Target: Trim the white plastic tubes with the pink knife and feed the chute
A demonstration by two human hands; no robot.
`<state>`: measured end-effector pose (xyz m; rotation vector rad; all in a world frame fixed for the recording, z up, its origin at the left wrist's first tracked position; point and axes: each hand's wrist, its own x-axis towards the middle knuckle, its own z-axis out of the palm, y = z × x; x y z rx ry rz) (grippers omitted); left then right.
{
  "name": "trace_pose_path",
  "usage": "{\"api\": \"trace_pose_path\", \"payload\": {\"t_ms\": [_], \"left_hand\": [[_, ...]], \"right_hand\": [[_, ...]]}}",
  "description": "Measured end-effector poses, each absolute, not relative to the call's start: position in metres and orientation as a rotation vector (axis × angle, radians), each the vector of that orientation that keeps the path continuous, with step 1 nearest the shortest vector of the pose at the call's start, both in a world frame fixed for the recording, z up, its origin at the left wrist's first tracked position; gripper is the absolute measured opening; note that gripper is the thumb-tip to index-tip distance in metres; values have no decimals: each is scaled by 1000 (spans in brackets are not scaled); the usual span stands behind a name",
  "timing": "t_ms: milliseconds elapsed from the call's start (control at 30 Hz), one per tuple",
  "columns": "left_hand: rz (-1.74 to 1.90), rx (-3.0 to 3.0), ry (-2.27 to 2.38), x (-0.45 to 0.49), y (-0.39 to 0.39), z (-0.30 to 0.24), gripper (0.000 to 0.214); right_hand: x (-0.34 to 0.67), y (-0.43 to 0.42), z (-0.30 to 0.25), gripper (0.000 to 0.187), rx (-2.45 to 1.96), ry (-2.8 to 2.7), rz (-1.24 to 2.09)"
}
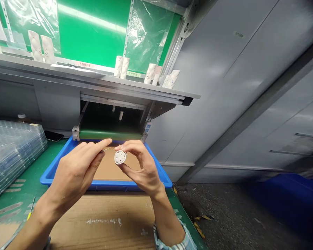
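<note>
Between the thumb and fingers of my right hand [143,165] is a white cylindrical plastic part [120,157]. Its round end faces me and shows several small holes; the rest of its body is mostly hidden by the fingers. My left hand [79,163] is closed in a pinch just to the left of it, index finger stretched forward. A thin, pale, needle-like piece [107,149] sticks out of that pinch toward the white part; its exact kind is too small to tell. Both hands are above a blue tray [94,187] lined with cardboard.
Behind the tray, a green conveyor belt [109,134] carries small white cylinders [121,115]. White patterned pieces [48,49] stand on the shelf above. Stacked clear plastic trays [15,149] and a phone [53,136] are at left. Cardboard [101,222] covers the near bench.
</note>
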<state>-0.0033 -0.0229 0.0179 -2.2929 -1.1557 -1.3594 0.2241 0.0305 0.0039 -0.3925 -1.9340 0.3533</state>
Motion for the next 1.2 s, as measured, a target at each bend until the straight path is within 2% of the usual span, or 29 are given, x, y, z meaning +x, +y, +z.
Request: {"api": "trace_pose_path", "payload": {"t_ms": [133,333,1200], "left_hand": [[-1310,-2323,-1167,-1,-25,17,39],[-1314,-2394,-1103,2,-28,15,34],[-1285,-2347,-1118,-2,-28,12,35]], "right_hand": [[224,31,2,39,-404,-1921,282],[223,27,9,42,-376,-1932,150],[222,25,11,41,-393,-1960,74]]}}
